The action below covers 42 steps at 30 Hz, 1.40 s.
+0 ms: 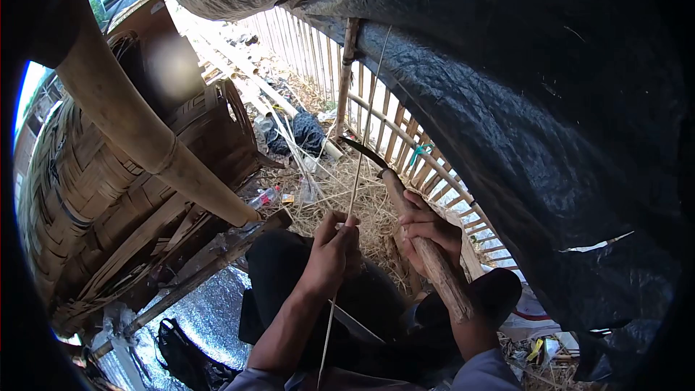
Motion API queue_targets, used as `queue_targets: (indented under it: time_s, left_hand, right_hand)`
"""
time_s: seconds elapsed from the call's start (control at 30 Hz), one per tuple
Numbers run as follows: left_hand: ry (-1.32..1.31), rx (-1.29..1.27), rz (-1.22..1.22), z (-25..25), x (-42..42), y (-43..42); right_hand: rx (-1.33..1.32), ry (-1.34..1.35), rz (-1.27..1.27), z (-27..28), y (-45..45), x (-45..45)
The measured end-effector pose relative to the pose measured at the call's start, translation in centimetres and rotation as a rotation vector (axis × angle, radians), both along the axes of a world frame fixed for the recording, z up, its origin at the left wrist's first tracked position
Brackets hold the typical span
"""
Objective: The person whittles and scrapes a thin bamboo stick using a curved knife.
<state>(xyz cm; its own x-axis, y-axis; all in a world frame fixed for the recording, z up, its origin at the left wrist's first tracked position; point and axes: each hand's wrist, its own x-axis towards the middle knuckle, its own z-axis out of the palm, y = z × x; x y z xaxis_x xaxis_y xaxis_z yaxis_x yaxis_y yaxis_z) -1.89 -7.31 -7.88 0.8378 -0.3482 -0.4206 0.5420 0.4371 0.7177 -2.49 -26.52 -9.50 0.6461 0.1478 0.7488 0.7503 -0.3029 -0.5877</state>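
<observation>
My left hand [334,252] is closed around a long thin bamboo strip [365,119], which runs from high up by the tarp down past my forearm. In my right hand [432,232] is a knife [434,275] with a thick wooden handle and a short, dark, curved blade. The handle lies slanted along my palm, its butt end reaching back over my wrist. The blade points up and left, and its middle appears to cross the strip above my left hand; I cannot tell whether they touch.
Woven bamboo baskets [94,188] stand at the left behind a thick bamboo pole [145,137]. A dark tarp [550,137] hangs on the right, beside a bamboo slat fence [434,166]. Shavings [369,195], a plastic bottle [266,195] and black bags [308,132] lie on the ground ahead.
</observation>
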Motion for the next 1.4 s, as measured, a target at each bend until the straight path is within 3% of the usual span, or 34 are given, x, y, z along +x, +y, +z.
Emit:
queue_targets:
  time_s: [0.07,0.17,0.23,0.4,0.63,0.8,0.9,1.17,1.23,1.3,1.4]
  left_hand:
    - [0.014,0.007,-0.019,-0.3,-0.4,-0.2]
    - [-0.008,0.010,-0.030,-0.4,-0.1,-0.6]
    - [-0.034,0.045,-0.028,-0.6,-0.2,-0.4]
    - [-0.045,0.036,-0.065,-0.8,-0.1,-0.1]
    - [-0.021,0.010,-0.074,-1.0,-0.5,-0.1]
    - [0.011,-0.021,0.000,-0.9,0.0,0.1]
    - [0.035,-0.025,-0.035,-1.0,-0.1,0.1]
    - [0.035,-0.070,-0.030,-0.4,-0.1,0.6]
    - [0.019,-0.068,-0.016,-1.2,-0.3,0.3]
    - [-0.027,-0.059,0.003,-1.4,0.0,0.2]
    - [0.020,-0.091,0.005,-0.9,-0.3,0.5]
  right_hand:
    - [-0.022,0.019,-0.090,-1.0,-0.5,1.1]
    - [0.103,0.091,-0.028,-2.1,-1.5,3.5]
    - [-0.013,0.026,-0.061,-1.9,-1.1,2.8]
    - [0.002,-0.017,-0.039,-1.2,-0.3,0.8]
    - [0.079,0.092,-0.194,-2.2,-1.0,3.3]
    - [0.025,-0.039,-0.041,-1.5,0.0,0.7]
    - [0.061,0.039,-0.157,-2.8,-0.8,2.7]
    - [0.044,-0.020,0.038,-1.0,0.1,1.6]
    - [0.032,0.068,-0.088,-2.2,-0.9,2.9]
    - [0.169,0.105,-0.008,-2.6,-0.9,3.9]
    - [0.036,0.014,-0.043,-1.3,-0.2,2.5]
